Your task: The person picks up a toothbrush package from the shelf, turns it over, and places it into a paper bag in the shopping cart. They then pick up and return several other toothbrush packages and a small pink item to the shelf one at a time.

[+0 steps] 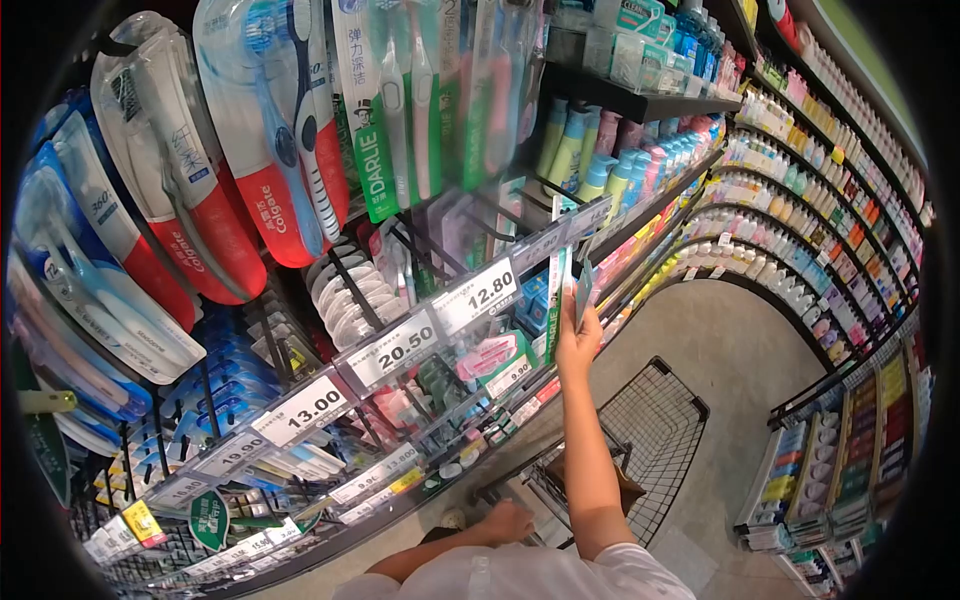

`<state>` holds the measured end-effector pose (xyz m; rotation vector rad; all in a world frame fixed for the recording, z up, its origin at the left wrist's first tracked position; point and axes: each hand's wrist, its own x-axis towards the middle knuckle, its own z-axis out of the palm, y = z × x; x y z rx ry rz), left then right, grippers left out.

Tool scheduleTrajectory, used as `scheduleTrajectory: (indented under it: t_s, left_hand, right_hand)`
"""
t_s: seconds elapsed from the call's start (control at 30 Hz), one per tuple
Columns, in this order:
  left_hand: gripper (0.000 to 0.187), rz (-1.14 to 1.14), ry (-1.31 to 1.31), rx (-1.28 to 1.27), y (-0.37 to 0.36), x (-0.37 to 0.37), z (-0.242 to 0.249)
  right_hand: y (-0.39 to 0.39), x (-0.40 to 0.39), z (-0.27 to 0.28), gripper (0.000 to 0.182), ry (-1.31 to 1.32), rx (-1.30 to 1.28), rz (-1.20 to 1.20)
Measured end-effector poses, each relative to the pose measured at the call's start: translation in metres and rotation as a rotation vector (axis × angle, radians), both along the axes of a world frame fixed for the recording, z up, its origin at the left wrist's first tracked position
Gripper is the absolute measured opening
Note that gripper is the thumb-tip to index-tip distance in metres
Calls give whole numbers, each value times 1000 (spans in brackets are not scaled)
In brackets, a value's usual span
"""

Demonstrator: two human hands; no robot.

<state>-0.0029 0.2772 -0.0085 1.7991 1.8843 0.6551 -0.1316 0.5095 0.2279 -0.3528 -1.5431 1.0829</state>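
Note:
My right hand (576,345) reaches up along the shelf front, closed around a slim Darlie toothbrush pack (554,310) with green and white print. A thin dark edge shows beside the pack at my fingers; I cannot make out what it is. Low in front of my body, my left hand (507,522) is curled closed beside the near end of a black wire shopping cart (655,420). What its fingers hold, if anything, is hidden. Above and left of my right hand hang Darlie toothbrush packs (385,120) and red Colgate toothbrush packs (270,150).
Price tags such as 12.80 (481,296) and 20.50 (392,349) line the shelf edge. Pump bottles (600,175) stand on shelves farther along. Bottle-filled shelves (800,180) curve around the right side. A brown item (622,490) lies in the cart, on a grey floor (730,330).

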Motion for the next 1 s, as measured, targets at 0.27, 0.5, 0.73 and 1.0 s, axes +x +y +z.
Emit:
scheduleTrajectory:
  t_s: [0.27,0.5,0.73,1.0]
  left_hand:
    - [21,-5,15,-12,2,-1,3]
    - [27,-24,45,-144,6,-3,8]
    - [28,-30,61,-162,10,-9,13]
    - [28,-53,37,-92,7,-14,10]
  right_hand:
    - [10,19,19,45,-192,453,-217]
    - [0,24,23,54,-309,567,-322]
    - [0,17,19,58,-230,681,-361]
    - [-3,4,17,57,-124,538,-334]
